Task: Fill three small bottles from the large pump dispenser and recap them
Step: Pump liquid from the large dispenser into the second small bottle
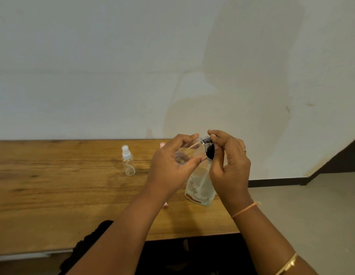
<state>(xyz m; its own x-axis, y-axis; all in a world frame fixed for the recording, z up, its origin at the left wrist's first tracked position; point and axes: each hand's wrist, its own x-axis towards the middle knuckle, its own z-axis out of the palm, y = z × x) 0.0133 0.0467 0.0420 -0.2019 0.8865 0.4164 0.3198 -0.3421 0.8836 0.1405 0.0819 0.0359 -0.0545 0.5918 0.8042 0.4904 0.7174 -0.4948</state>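
Head view, and both arms were up over the wooden surface (53,185) in the middle of the frame! The left grip (172,161) was grasping a small clear bottle (182,155), thumb below and fingers curled over the top, the bottle tipped on its side with its open end toward the right. Right beside that end sat the black pump head (209,149), and the right grip (230,161) was clenched round it, fingertips on top. Below it stood the large dispenser (200,189), clear-bodied, upright on the surface near its right edge, partly hidden by the right wrist.

Off to the left of centre, a capped spray bottle (128,161) stood upright and apart from the action, white cap on. A pink piece (162,144) peeked out just behind the left grip; what it was could not be told. A ring (244,150) showed on the right grip, a thin band (245,210) on that wrist.
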